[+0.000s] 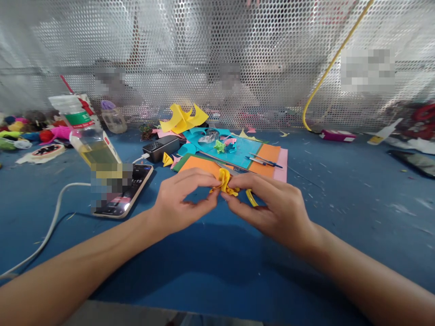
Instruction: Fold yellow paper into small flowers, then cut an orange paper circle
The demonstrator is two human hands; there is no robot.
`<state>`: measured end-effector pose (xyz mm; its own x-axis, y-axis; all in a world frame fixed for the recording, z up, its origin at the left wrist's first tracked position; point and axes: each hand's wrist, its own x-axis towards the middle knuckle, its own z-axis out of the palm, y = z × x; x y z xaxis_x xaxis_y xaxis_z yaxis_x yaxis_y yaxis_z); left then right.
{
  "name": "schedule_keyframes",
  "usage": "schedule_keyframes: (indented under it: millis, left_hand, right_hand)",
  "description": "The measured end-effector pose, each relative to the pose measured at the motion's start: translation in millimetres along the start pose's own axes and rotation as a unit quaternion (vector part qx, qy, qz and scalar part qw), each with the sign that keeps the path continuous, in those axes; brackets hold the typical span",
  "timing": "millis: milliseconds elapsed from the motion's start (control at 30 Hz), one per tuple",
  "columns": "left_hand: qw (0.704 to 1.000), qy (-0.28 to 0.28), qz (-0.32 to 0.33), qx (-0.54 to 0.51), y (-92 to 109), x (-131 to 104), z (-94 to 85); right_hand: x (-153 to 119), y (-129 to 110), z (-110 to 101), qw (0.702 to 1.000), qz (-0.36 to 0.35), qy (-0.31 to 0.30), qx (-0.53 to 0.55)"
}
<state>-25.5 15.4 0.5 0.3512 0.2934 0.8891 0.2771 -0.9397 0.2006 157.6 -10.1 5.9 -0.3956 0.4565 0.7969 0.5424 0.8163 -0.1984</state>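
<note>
A small crumpled or folded yellow paper piece point(224, 182) is held up over the blue table, between both hands. My left hand point(181, 197) pinches its left side with thumb and forefinger. From the right, my right hand point(273, 203) grips the same piece with its fingertips. Just under the right fingers a curved yellow strip point(251, 198) shows, partly covered. Behind the hands lie orange paper point(201, 165) and a blue folder or sheet point(238, 151), with pens point(265, 161) on top.
To the left stand a leaning bottle point(98, 149), a phone point(127, 192) with a white cable point(56, 213) and a black speaker-like box point(161, 148). Yellow paper scraps point(183, 118) lie behind. A perforated metal screen point(204, 59) borders the blue table point(217, 258); a yellow cable point(326, 72) hangs right.
</note>
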Motion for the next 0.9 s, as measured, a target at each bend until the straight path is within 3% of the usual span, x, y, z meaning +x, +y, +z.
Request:
schedule_keyframes:
  millis: [300, 433, 533, 600, 700, 800, 900]
  left_hand:
    - [0.999, -0.008, -0.010, 0.032, 4.7, 1.1, 0.7]
    - [0.998, -0.033, 0.012, 0.053, 6.2, 1.5, 0.5]
    - [0.997, -0.059, 0.017, 0.054, 6.5, 0.7, 0.8]
    - [0.997, -0.056, 0.003, 0.044, 6.2, 0.0, 1.9]
    - [0.997, -0.031, -0.068, -0.007, 5.1, -0.5, 4.2]
    - [0.979, -0.006, -0.177, -0.100, 3.1, -0.1, 5.6]
    - [0.964, -0.055, -0.217, -0.146, 1.5, 1.4, 4.7]
  right_hand:
    - [0.1, 4.2, -0.1, 1.000, 0.012, -0.005, 0.011]
    - [3.5, 0.5, 1.9, 0.990, 0.116, -0.006, 0.086]
    - [5.5, 0.0, 5.9, 0.960, 0.213, 0.004, 0.184]
    - [6.2, 1.2, 7.4, 0.946, 0.238, -0.003, 0.218]
    - [6.8, 4.4, 5.2, 0.957, 0.217, -0.036, 0.190]
    - [8.2, 9.6, -1.1, 0.984, 0.124, -0.064, 0.110]
    - [10.8, 16.0, -7.1, 0.995, 0.004, -0.082, 0.055]
